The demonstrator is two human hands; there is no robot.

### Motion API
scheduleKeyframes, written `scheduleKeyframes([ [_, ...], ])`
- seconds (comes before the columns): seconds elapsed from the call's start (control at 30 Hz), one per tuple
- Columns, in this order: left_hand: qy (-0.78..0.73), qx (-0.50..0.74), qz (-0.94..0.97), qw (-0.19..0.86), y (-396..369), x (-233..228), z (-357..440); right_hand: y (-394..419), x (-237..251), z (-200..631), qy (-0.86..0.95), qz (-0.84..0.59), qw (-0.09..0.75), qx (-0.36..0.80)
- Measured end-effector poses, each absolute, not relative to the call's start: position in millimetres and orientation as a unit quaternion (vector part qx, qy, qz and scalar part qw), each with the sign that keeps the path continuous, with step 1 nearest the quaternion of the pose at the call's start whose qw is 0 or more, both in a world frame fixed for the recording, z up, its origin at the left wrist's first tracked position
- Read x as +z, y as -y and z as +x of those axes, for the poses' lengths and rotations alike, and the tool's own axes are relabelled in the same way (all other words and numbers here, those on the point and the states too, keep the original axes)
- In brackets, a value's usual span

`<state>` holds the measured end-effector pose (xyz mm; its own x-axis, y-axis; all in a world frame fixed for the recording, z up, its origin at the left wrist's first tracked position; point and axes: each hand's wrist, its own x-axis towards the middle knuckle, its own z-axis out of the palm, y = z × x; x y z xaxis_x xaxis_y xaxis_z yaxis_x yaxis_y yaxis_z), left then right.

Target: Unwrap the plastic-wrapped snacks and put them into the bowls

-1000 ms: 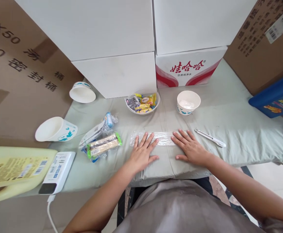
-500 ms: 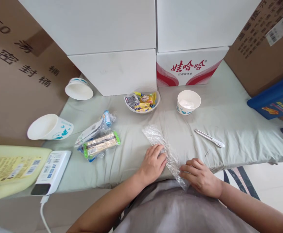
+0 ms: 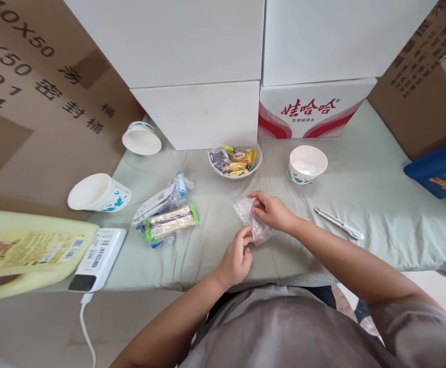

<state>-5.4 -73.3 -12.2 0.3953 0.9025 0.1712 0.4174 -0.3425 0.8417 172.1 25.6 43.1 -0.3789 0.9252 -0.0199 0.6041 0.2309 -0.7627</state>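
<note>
A crumpled clear plastic wrapper [image 3: 250,218] lies folded on the pale green cloth [image 3: 364,204] in front of me. My right hand [image 3: 271,210] grips its far end from above. Below it, my left hand [image 3: 237,256] pinches the wrapper's near end with fingers and thumb. Behind the hands stands a bowl of wrapped candies [image 3: 235,159], and a white paper bowl [image 3: 307,164] stands to its right.
A white pen [image 3: 338,223] lies right of my hands. Packaged snack bars [image 3: 167,216] lie to the left, beyond them two tipped paper cups [image 3: 99,193] [image 3: 141,139], a white power bank [image 3: 97,259] and a yellow jug [image 3: 23,253]. White and cardboard boxes wall the back and sides.
The wrapper lay flat and long under both palms a second ago. It was then turned diagonally, and now it is folded short and held at both ends, farther from the table edge.
</note>
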Motion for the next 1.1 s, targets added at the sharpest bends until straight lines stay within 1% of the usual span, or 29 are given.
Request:
scheduleKeyframes([
  [0.1, -0.439, 0.334, 0.765, 0.332, 75, -11, -2, -39, 30, 155, 0.771, -0.538, 0.165, 0.299],
  [0.17, -0.436, 0.328, 0.789, 0.283, 77, -8, 0, -39, 23, 151, 0.781, -0.545, 0.146, 0.268],
  [0.27, -0.448, 0.328, 0.805, 0.211, 73, 2, 2, -35, 15, 153, 0.786, -0.548, 0.154, 0.240],
  [0.37, -0.489, 0.337, 0.787, 0.165, 57, 16, -1, -31, 9, 153, 0.792, -0.547, 0.169, 0.215],
  [0.47, -0.487, 0.310, 0.807, 0.126, 29, 26, -4, -27, 4, 151, 0.794, -0.548, 0.174, 0.196],
  [0.63, -0.481, 0.224, 0.846, 0.058, -5, 13, 0, -29, 2, 154, 0.813, -0.536, 0.168, 0.155],
  [0.73, -0.497, 0.228, 0.836, 0.044, -8, 2, 0, -34, 8, 168, 0.809, -0.555, 0.172, 0.089],
  [0.8, -0.491, 0.243, 0.835, 0.054, -8, -1, -2, -34, 15, 181, 0.796, -0.572, 0.195, 0.040],
  [0.87, -0.479, 0.260, 0.835, 0.069, -8, -1, -6, -25, 22, 191, 0.816, -0.531, 0.229, 0.021],
  [0.93, -0.468, 0.275, 0.836, 0.080, -9, 0, -8, -7, 24, 197, 0.875, -0.420, 0.236, 0.046],
  [1.0, -0.463, 0.279, 0.838, 0.084, -11, 1, -9, 15, 20, 200, 0.922, -0.317, 0.204, 0.087],
  [1.03, -0.465, 0.276, 0.837, 0.084, -12, 1, -9, 26, 16, 200, 0.932, -0.294, 0.188, 0.101],
  [1.1, -0.476, 0.262, 0.835, 0.085, -13, 0, -8, 41, 6, 201, 0.933, -0.297, 0.174, 0.108],
])
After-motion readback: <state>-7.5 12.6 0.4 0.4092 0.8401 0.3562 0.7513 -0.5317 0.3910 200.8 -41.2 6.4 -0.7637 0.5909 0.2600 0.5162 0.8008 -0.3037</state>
